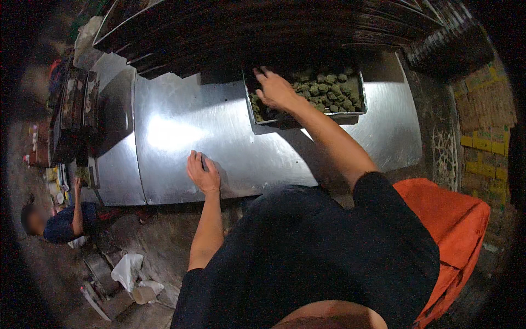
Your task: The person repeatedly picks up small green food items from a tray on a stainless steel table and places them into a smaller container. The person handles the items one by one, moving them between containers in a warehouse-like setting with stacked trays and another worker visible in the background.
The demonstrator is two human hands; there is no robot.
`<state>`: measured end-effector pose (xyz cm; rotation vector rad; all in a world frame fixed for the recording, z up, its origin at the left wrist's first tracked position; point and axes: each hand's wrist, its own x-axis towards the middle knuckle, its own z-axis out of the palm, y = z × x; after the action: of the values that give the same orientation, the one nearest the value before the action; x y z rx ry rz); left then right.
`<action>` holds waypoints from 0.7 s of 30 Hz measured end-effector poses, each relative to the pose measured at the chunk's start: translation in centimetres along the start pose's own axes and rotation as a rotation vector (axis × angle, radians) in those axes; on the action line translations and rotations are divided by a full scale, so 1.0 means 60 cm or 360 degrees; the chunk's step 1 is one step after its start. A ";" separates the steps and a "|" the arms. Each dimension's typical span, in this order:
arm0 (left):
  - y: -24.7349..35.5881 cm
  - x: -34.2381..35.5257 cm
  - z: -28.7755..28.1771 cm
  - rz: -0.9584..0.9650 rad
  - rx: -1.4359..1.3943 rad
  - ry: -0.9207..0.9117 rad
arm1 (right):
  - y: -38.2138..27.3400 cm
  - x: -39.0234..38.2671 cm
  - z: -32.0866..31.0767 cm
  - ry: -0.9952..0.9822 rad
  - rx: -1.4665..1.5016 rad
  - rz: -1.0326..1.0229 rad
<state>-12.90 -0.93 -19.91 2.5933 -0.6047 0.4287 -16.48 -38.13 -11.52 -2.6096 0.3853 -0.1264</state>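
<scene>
A rectangular metal tray [350, 116] sits at the back of the shiny metal table [181, 104]. Heaped in its middle and right part are many greenish-brown lumpy balls [329, 90], probably dough or paste. My right hand [275, 89] reaches over the tray's left side, fingers apart and slightly blurred, with nothing seen in them. Whether its fingertips touch the tray's contents I cannot tell. My left hand [203, 172] rests on the table near the front edge, its fingers loosely stretched and holding nothing.
Dark stacked trays [263, 33] loom behind the table, with more stacked at the right [449, 49]. An orange-red cover [444, 219] lies over something beside me. Another person [66, 222] works at the far left. A white plastic bag [127, 270] is on the floor.
</scene>
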 end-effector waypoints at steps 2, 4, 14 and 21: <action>0.001 -0.003 -0.002 -0.0010 -0.0022 -0.0024 | 0.011 0.037 0.030 -0.0252 -0.0074 0.0065; 0.006 0.000 -0.001 -0.0003 -0.0038 -0.0002 | 0.012 0.052 0.062 -0.0374 -0.0127 0.0034; 0.012 -0.003 -0.016 -0.0094 -0.0053 0.0021 | 0.013 -0.015 0.082 0.0400 -0.0478 -0.0320; 0.009 0.002 -0.005 -0.0100 -0.0084 0.0010 | 0.022 -0.014 0.058 -0.0238 -0.0404 -0.0240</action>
<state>-13.13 -1.23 -19.41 2.5522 -0.5235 0.3947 -17.05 -37.39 -15.24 -2.8749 0.1594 0.0722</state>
